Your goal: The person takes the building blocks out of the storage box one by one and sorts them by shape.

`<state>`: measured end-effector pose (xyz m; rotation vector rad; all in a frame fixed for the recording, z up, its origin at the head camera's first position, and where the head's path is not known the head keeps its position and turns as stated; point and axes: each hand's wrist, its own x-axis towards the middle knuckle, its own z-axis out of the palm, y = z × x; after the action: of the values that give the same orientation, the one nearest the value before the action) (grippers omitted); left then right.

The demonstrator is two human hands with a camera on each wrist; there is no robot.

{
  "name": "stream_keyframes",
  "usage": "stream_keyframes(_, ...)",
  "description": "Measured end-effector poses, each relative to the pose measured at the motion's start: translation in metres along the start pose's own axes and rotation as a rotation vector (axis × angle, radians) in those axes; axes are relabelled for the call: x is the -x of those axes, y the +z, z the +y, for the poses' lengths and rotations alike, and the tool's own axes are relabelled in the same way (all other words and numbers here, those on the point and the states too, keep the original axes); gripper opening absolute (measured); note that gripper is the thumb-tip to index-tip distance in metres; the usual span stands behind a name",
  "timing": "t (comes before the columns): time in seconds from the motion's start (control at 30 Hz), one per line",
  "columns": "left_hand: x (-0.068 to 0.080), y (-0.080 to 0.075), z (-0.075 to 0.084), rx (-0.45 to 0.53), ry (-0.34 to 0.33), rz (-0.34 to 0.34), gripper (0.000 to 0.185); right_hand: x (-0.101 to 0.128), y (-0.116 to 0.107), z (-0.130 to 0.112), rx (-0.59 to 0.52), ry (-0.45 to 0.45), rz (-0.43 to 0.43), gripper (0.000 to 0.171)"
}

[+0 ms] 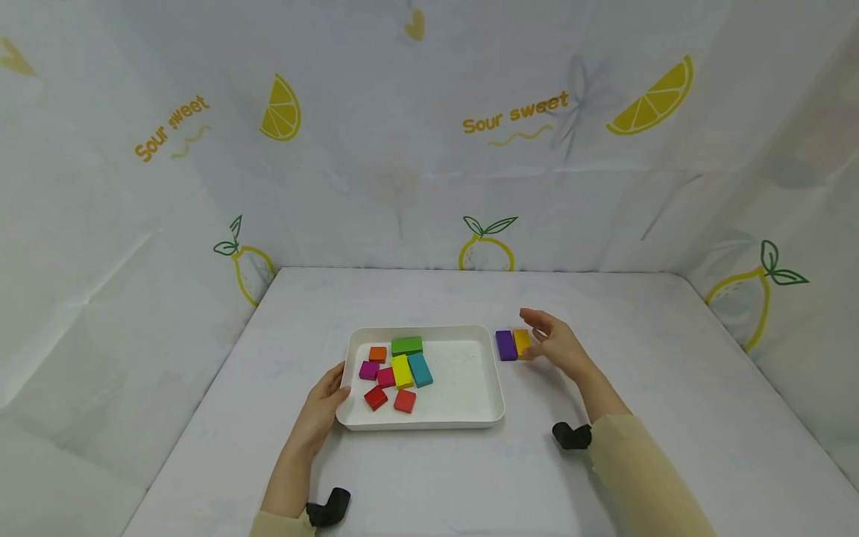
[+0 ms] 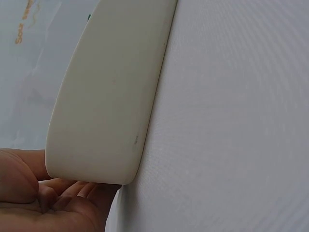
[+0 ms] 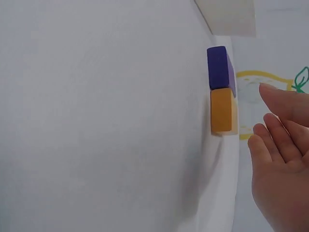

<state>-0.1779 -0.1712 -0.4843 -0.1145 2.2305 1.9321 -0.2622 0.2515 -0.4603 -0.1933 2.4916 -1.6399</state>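
A white tray [image 1: 463, 380] stands on the table, and my left hand [image 1: 323, 406] grips its left end, thumb over the rim. In the left wrist view the left fingers [image 2: 87, 198] curl against the corner of the tray [image 2: 106, 106]. To the right of the tray, a purple block [image 1: 506, 345] and an orange-yellow block [image 1: 520, 343] lie side by side. My right hand [image 1: 558, 344] hovers at the orange-yellow block, fingers loosely bent and holding nothing. The right wrist view shows the hand [image 3: 285, 159] apart from the purple block [image 3: 218, 67] and orange-yellow block [image 3: 222, 110].
Inside the tray's left half lie several coloured blocks, among them a green one [image 1: 406, 345], a yellow one [image 1: 402, 371], a blue one [image 1: 420, 369] and a red one [image 1: 405, 401]. A white printed sheet [image 1: 382, 179] hangs behind the white tabletop [image 1: 429, 477].
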Motion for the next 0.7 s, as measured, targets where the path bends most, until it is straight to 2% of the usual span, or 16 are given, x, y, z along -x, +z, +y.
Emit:
stream_keyframes(0.3,0.001,0.000,0.000,0.006,0.005,0.000,0.057,-0.006,0.027,-0.034,-0.012,-0.120,-0.059,0.078)
stream_keyframes(0.53,0.001,0.001,0.000,0.007,0.010,0.002,0.056,-0.004,0.058,-0.062,-0.033,-0.207,-0.184,0.076)
stream_keyframes(0.7,0.002,0.000,0.001,0.008,0.007,0.001,0.057,-0.008,0.079,-0.071,-0.028,-0.221,-0.267,0.073)
